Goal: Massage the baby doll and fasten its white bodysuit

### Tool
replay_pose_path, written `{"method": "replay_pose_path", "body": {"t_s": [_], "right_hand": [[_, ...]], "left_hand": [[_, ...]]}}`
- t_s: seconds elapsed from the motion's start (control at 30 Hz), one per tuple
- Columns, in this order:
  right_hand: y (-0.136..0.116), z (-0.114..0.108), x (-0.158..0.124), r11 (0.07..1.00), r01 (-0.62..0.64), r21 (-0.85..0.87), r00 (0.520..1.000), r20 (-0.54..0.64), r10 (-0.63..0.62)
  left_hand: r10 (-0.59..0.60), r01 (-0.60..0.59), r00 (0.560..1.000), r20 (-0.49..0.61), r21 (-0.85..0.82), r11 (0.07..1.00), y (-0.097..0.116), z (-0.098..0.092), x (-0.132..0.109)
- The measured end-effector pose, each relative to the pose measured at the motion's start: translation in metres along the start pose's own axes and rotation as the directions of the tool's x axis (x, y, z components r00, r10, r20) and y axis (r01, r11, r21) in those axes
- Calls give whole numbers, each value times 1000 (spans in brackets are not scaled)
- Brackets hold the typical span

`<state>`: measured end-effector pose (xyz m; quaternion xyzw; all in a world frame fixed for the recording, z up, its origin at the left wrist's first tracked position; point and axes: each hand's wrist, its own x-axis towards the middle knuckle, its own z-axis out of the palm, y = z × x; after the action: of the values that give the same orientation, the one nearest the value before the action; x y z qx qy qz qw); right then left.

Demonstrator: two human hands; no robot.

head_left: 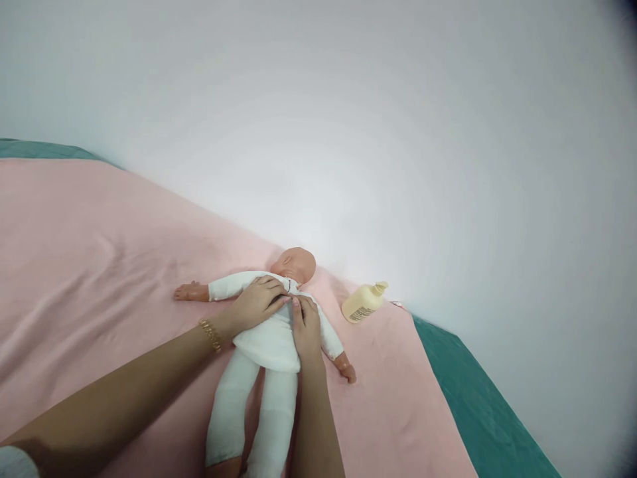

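Note:
A baby doll (271,340) with a white cloth body lies on its back, its head turned to one side and its arms spread out. My left hand (259,302) rests flat on the doll's chest, fingers stretched toward its neck. Beside it, my right hand (306,322) lies on the other side of the chest with its fingers extended. The fingertips of both hands come close together just below the doll's collar. Neither hand grips anything. A gold bracelet (210,335) circles my left wrist.
A pale yellow pump bottle (362,303) stands tilted in view to the right of the doll. Pink cloth (124,252) with wrinkles lies beneath everything, over a green cover (478,392) that shows at the right. A white wall (323,133) rises behind the doll's head.

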<state>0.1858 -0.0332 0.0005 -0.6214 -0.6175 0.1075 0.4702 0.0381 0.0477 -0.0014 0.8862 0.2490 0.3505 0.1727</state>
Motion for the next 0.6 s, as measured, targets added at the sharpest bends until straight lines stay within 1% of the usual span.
{"method": "replay_pose_path", "body": {"t_s": [0.1,0.2,0.27,0.4,0.6], "right_hand": [[1,0,-1,1000,15,24,1000,-25,-14],[3,1,-2,999,13,29,1000,-17,-12],[4,1,-2,1000,3,27,1000,2,-3],[6,2,0,1000,-17,14,999,45,16],[2,2,2,999,-35,18,998,51,34]], "left_hand": [[5,-6,998,-65,-18,1000,1,1,-1],[8,-12,992,-130,-36,999,0,3,-2],[11,-14,993,-116,-25,1000,-2,5,-2],[12,-11,999,-52,17,1000,-4,7,-2],[-4,4,1000,17,7,1000,-4,3,1]]}}
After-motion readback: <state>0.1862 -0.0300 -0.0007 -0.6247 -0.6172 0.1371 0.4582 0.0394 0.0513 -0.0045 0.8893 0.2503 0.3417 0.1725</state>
